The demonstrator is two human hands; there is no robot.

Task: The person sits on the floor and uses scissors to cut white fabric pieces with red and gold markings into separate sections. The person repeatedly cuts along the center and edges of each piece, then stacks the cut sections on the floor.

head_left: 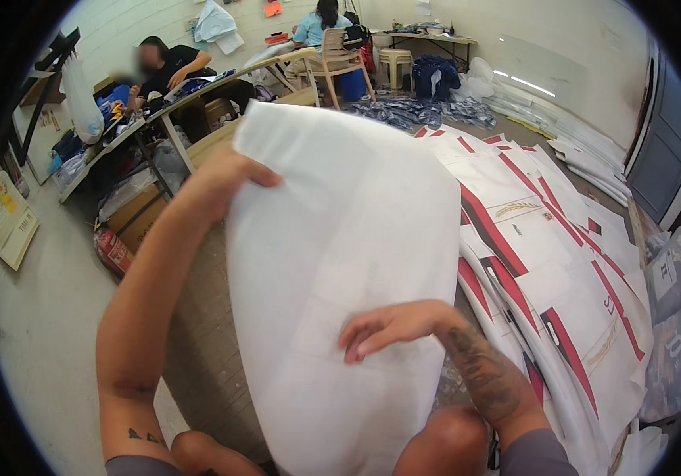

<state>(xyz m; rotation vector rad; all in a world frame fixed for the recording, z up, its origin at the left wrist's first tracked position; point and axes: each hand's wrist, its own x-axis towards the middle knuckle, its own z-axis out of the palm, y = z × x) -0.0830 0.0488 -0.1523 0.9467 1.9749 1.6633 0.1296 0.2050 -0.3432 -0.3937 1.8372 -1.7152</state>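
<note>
My left hand (241, 178) grips the upper left edge of a large white sheet (332, 238), held up in front of me with its lower part between my knees. My right hand (376, 333) is lower, over the middle of that sheet, with its fingers loosely bent and apart; whether it touches the surface I cannot tell. Right of the sheet lies a wide pile of printed white sheets (546, 262) with red and black bands and gold leaf-like shapes.
A person (174, 75) works at a long slanted table (197, 87), left. Another person (312, 32) sits at the back by a chair (332, 59). Also visible: a fire extinguisher (114, 250), dark bagged bundles (404, 111), white rolls (586, 166), a grey door (657, 135) and plastic bags (669, 274).
</note>
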